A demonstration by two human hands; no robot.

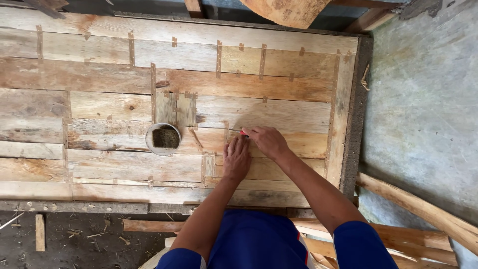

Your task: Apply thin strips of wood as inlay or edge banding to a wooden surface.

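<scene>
1. The left hand [236,159] lies flat, palm down, fingers together and stretched out on the wooden panel [99,164], gripping nothing.
2. Just beyond it and touching its fingertips, the right hand [267,141] is curled shut around one thin red-handled tool [242,133], its tip against the boards; what kind of tool I cannot tell.
3. Both forearms reach over the near edge from blue sleeves.
4. Left of the hands, one round white bowl [163,139] of dark material sits on the panel, well clear.
5. Right, past the panel's edge, one rough pole [423,209] lies on the concrete.
</scene>
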